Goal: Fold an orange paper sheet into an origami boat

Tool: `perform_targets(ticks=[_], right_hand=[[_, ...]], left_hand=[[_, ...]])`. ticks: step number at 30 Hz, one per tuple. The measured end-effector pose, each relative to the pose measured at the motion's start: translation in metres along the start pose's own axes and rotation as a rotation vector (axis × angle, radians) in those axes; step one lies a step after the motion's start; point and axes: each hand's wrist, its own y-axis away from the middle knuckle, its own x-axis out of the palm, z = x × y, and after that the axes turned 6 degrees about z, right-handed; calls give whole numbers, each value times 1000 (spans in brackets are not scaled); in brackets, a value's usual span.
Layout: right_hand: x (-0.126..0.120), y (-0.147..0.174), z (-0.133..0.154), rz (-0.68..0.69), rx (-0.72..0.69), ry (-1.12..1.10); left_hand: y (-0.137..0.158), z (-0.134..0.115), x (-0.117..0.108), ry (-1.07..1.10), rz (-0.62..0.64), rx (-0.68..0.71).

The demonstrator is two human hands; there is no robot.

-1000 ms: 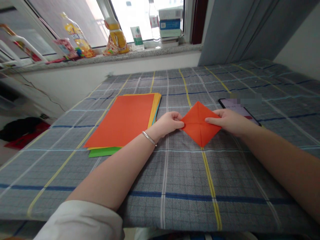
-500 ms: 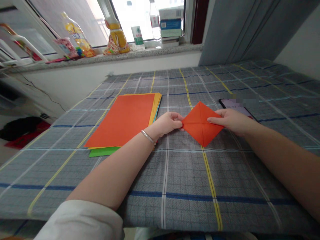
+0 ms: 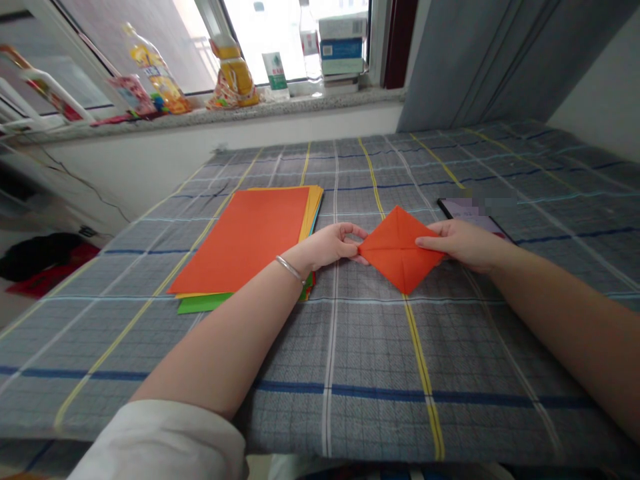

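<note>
An orange folded paper (image 3: 399, 257) with crossing creases is held between my two hands, one corner pointing toward me like a diamond. My left hand (image 3: 341, 244) pinches its left corner between thumb and fingers. On the right corner, my right hand (image 3: 453, 244) grips with the thumb on top and the fingers underneath, mostly hidden. To the left lies a stack of coloured paper (image 3: 250, 233), orange on top, with yellow and green edges showing below. My left wrist covers part of the stack's right edge.
A phone (image 3: 473, 215) lies behind my right hand on the grey checked cloth (image 3: 370, 360). Along the windowsill (image 3: 300, 105) stand bottles, a yellow container (image 3: 237, 73) and stacked boxes (image 3: 343, 50). A grey curtain (image 3: 470, 60) hangs at the back right.
The folded paper has shifted slightly left along with my left hand. Its left corner is pulled a little further out. My right hand keeps its grip.
</note>
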Motion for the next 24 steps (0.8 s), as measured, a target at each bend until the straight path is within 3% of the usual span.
perform_targets(ticks=[6,11,13,19,24], right_hand=[[1,-1,4,-69,-5,1],[14,-1,12,-69,6,65],[15,-2,11,-50,15,53],[10,-4,8,2,76,-138],[8,0,11,73,71,-216]], left_hand=[[-4,1,2,76,-101,42],[-4,4,10,-322,-188,45],[-4,5,9,-378,-236,32],[-8,10,3,-263,-279,42],[-8,5,8,-82,-243,42]])
